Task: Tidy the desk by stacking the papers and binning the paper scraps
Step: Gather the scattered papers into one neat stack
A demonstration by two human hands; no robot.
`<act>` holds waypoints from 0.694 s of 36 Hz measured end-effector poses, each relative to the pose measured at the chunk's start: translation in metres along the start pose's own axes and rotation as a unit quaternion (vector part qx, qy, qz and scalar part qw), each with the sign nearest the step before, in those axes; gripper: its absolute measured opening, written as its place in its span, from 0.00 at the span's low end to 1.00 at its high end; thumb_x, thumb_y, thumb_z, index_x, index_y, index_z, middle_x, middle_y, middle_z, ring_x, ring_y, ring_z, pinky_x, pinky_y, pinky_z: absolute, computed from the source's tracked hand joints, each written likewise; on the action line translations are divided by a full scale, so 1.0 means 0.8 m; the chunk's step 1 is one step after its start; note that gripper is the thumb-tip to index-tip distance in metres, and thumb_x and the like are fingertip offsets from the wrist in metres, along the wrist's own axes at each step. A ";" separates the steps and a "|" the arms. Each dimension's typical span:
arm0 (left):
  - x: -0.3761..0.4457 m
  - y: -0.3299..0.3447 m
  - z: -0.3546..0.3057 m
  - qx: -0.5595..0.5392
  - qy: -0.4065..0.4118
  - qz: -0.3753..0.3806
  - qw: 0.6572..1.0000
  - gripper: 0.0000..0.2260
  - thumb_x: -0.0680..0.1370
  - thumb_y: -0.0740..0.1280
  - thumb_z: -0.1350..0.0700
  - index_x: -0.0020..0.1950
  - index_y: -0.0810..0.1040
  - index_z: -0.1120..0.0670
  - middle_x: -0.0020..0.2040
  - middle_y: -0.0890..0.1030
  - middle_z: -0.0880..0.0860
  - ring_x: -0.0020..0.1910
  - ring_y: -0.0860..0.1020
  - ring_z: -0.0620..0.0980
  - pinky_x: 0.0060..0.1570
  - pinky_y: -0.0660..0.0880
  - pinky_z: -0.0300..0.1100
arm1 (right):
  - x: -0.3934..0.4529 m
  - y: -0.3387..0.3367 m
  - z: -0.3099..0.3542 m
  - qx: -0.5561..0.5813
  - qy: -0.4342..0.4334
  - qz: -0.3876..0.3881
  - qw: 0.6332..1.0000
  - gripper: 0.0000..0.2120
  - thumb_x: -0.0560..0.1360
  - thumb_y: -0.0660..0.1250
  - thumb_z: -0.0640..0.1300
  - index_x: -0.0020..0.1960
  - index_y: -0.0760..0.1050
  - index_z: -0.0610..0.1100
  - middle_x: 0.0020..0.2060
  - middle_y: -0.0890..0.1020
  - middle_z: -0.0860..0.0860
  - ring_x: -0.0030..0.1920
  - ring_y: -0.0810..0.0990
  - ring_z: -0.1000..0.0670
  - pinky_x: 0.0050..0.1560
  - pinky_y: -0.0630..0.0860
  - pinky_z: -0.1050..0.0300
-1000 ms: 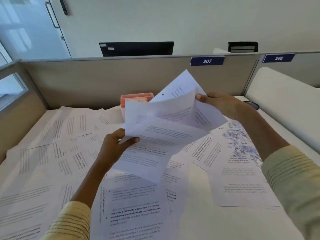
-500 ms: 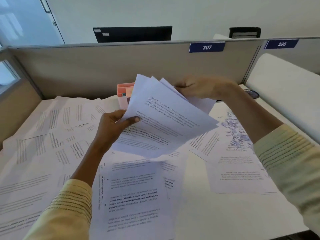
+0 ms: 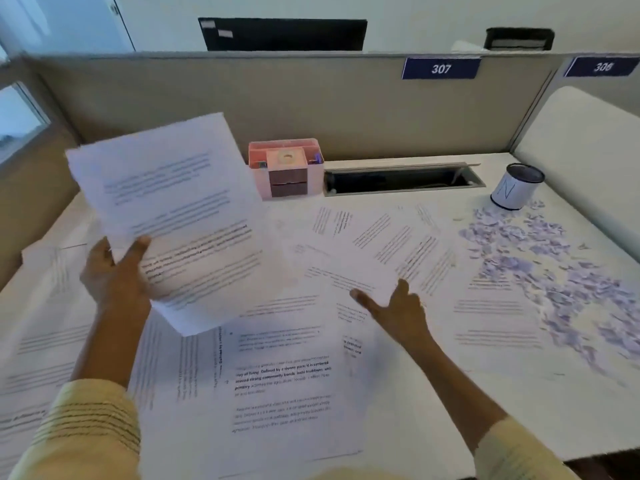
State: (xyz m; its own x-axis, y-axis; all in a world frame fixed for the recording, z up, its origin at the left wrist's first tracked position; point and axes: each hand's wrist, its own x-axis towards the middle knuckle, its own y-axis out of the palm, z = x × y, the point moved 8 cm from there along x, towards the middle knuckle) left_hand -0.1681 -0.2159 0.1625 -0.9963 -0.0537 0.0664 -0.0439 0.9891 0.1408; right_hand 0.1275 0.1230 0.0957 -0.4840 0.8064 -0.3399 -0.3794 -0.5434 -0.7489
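half a second ago both of our hands were on the gathered sheets; now the right hand [image 3: 398, 310] has let go and come down, fingers spread and straight, onto a loose sheet [image 3: 349, 271] lying just ahead of it on the desk [image 3: 433, 427]. the left hand [image 3: 114, 271] alone grips the collected stack of papers [image 3: 173, 216], thumb curled over its lower edge, holding it raised and tilted off to its own side. we judge this as the reach for the next page to add. many printed sheets lie scattered around and beneath both hands, and the paper scraps [image 3: 540, 258] sit untouched well beyond the right hand's outer side, near a small white cup [image 3: 516, 187], so most of the work remains.
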 end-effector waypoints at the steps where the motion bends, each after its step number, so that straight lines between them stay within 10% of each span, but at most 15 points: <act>1: 0.006 -0.017 0.015 0.002 -0.021 -0.002 1.000 0.13 0.71 0.74 0.57 0.54 0.79 0.50 0.54 0.82 0.50 0.54 0.81 0.51 0.52 0.80 0.52 | -0.012 0.027 -0.010 -0.044 0.018 0.021 0.999 0.59 0.61 0.65 0.74 0.76 0.48 0.37 0.66 0.66 0.35 0.67 0.67 0.36 0.65 0.68 0.45; 8: 0.007 -0.086 0.091 0.007 -0.128 -0.051 0.990 0.15 0.73 0.73 0.61 0.58 0.78 0.55 0.55 0.82 0.53 0.49 0.82 0.52 0.51 0.79 0.55 | -0.037 0.094 -0.011 -0.283 0.037 0.017 0.958 0.70 0.56 0.69 0.74 0.75 0.34 0.37 0.65 0.63 0.36 0.63 0.68 0.39 0.58 0.72 0.45; 17: -0.009 -0.083 0.147 0.139 -0.229 0.084 0.960 0.19 0.76 0.69 0.63 0.65 0.69 0.62 0.61 0.76 0.62 0.53 0.77 0.59 0.53 0.75 0.57 | -0.019 0.071 -0.019 -0.097 0.091 -0.052 0.990 0.65 0.61 0.79 0.57 0.75 0.36 0.34 0.68 0.60 0.32 0.63 0.70 0.36 0.59 0.71 0.46; 25: -0.007 -0.081 0.136 0.223 -0.145 0.188 0.946 0.20 0.77 0.68 0.61 0.66 0.67 0.59 0.62 0.76 0.60 0.57 0.77 0.60 0.54 0.75 0.57 | 0.001 0.072 -0.034 0.075 0.065 -0.086 0.991 0.21 0.62 0.79 0.45 0.48 0.75 0.38 0.47 0.82 0.43 0.48 0.80 0.41 0.46 0.78 0.49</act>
State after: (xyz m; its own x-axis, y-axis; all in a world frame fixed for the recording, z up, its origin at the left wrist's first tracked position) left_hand -0.1675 -0.2646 0.0456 -0.9229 0.2893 -0.2542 0.3554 0.8940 -0.2728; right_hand 0.1268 0.0989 0.0368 -0.3009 0.9077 -0.2925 -0.5645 -0.4167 -0.7125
